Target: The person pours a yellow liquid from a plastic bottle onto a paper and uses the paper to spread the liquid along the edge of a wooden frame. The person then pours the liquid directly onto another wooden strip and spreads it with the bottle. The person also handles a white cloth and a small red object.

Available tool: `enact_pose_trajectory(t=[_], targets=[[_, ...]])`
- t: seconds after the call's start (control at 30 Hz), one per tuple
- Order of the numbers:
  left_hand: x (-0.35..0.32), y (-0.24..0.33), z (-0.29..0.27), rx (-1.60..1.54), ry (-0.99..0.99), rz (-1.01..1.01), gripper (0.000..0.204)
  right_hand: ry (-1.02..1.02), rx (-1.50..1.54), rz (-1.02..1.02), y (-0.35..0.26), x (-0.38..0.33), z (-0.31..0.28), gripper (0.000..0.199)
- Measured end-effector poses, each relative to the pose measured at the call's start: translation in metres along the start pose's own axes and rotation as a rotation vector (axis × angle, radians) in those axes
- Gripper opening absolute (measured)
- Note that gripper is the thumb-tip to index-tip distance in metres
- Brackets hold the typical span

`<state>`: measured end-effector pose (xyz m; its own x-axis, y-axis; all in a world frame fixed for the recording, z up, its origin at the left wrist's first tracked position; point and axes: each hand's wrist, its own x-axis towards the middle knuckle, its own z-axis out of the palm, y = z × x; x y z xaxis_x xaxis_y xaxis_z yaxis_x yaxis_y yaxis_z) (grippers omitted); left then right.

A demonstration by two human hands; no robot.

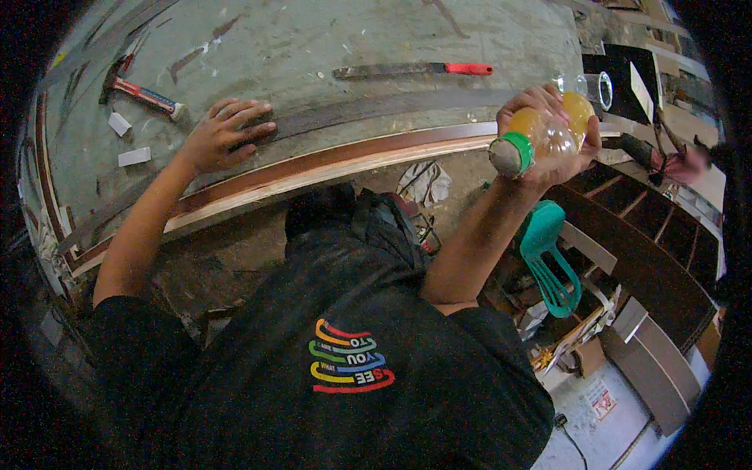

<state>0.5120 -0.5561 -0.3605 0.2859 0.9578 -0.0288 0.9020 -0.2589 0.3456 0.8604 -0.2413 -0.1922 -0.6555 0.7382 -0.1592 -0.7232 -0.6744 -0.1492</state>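
"What is the right hand (pixel 565 164) doing?"

"It's wrapping its fingers and thumb around a clear bottle (pixel 554 145) of yellow liquid, right of centre in the upper half of the frame. The grip is closing snugly on the bottle's sides, and the green-rimmed cap (pixel 515 149) is pointing toward the lower left."

"And the left hand (pixel 229 135)?"

"It's holding nothing. Its fingers are lying slightly apart, palm downward, over the front of the workbench (pixel 298 47), left of centre in the upper half."

"What's lying near it?"

"A claw hammer (pixel 145 95) is resting farther left, with two small white blocks (pixel 134 157) sitting just below it in the frame. At top centre, a long-bladed hand tool (pixel 423 70) is showing its red handle toward the right."

"Anything beyond the bottle?"

"A clear cup-like vessel (pixel 601 90) is showing behind it at the upper right; I can't tell whether they're touching. Lower down on the right, a teal slotted plastic seat (pixel 542 227) is standing beside the forearm, and a whitish cloth (pixel 427 184) is lying near the centre, below the bench's wooden edging (pixel 337 171)."
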Motion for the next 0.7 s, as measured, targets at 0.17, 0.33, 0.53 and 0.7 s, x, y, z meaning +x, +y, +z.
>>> enact_pose_trajectory(t=[0.17,0.33,0.53,0.7], targets=[[0.001,0.001,-0.002,-0.001,0.001,0.001,0.056,-0.001,-0.105,-0.115,0.005,0.001,0.0,0.044],[-0.001,0.0,-0.002,0.024,0.011,0.008,0.057,0.128,-1.061,-0.914,0.044,0.013,-0.046,0.048],[-0.001,-0.002,0.003,0.05,-0.012,0.012,0.056,-0.156,-1.516,-0.647,0.118,0.016,-0.157,0.058],[-0.001,-0.001,0.005,0.042,-0.021,-0.01,0.055,-0.372,-2.068,-1.083,0.126,0.023,-0.19,0.068]])
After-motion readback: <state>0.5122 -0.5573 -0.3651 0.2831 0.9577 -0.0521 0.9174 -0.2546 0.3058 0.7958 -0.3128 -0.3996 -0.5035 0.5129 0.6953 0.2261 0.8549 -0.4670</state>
